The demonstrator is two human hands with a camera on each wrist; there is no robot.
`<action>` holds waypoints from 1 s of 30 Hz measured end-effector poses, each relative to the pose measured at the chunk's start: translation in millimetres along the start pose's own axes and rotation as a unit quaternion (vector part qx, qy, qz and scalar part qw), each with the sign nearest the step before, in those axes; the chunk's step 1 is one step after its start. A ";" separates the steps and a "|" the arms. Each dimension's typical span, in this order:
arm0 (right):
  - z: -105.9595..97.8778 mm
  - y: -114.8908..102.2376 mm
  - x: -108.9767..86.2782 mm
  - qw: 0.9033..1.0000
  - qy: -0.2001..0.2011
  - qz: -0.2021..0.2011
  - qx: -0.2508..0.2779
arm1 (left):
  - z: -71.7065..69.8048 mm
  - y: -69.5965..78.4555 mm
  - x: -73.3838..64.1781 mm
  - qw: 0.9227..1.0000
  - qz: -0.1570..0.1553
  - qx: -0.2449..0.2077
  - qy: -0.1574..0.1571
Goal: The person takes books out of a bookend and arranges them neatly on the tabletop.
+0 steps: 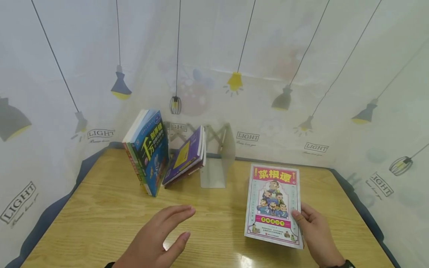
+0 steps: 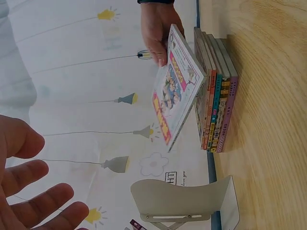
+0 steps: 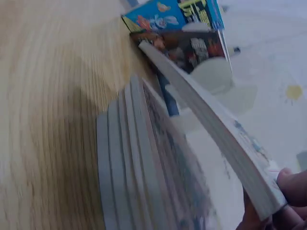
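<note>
Right fingers [image 1: 310,213] pinch a flat, rectangular paperback [image 1: 275,201]; left fingers [image 1: 174,220] spread loosely above the wood-grained table [image 1: 214,230].

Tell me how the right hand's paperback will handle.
The white-and-pink paperback will probably flex a little: it looks slightly bowed in the right-wrist view. With the grip of the right hand on one side only, it may tilt. Its thinness suggests little weight.

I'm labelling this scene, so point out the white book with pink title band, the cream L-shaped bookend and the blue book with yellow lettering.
White book [image 1: 274,206], head view: cover's middle.
Cream bookend [image 2: 172,198], left wrist view: upright plate.
Blue book [image 1: 153,156], head view: front cover.
</note>
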State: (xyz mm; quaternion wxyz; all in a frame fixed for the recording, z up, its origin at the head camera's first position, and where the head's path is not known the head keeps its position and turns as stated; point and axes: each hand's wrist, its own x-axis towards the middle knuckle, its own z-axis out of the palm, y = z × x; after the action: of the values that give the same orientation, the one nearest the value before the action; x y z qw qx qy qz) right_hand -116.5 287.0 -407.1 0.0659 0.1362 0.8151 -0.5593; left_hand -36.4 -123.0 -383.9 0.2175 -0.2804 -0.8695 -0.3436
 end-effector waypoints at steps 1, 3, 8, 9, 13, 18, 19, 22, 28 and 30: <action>-2.7 2.5 4.3 1.000 -0.001 0.007 -0.004 | 0.6 -0.9 -0.5 1.000 -0.004 -0.002 -0.005; -6.8 6.9 11.6 1.000 -0.001 0.023 -0.012 | 1.7 -2.4 -1.3 1.000 -0.009 -0.005 -0.010; -12.2 15.3 23.6 0.998 -0.008 0.044 -0.043 | 4.2 -3.2 -1.8 1.000 0.007 0.000 0.004; -12.9 16.4 25.3 0.997 -0.011 0.043 -0.055 | 4.5 -3.1 -2.0 1.000 0.011 0.001 0.007; -15.2 18.9 31.4 0.995 -0.026 0.035 -0.094 | 5.1 -2.5 -2.4 1.000 0.012 0.002 0.009; -16.5 18.8 35.4 0.991 -0.039 0.029 -0.125 | 5.4 -2.5 -2.8 1.000 -0.007 0.007 -0.004; -16.8 18.5 35.6 0.990 -0.037 0.028 -0.135 | 5.6 -2.5 -2.9 1.000 -0.011 0.009 -0.007; -17.4 16.7 35.3 0.985 -0.024 0.025 -0.170 | 6.1 -2.6 -3.4 1.000 -0.022 0.011 -0.013; -18.7 14.1 30.7 0.964 0.003 0.007 -0.266 | 7.0 -2.9 -4.1 0.999 -0.028 0.008 -0.015; -19.6 13.7 27.5 0.955 0.014 -0.003 -0.295 | 7.3 -3.5 -4.4 1.000 -0.026 0.008 -0.014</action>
State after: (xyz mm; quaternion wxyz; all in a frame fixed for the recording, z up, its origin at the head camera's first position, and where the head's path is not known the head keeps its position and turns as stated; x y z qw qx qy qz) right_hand -137.8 313.9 -419.3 0.0897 0.1163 0.9451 -0.2918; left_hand -36.7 -121.3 -392.9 0.1986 -0.2608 -0.8821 -0.3383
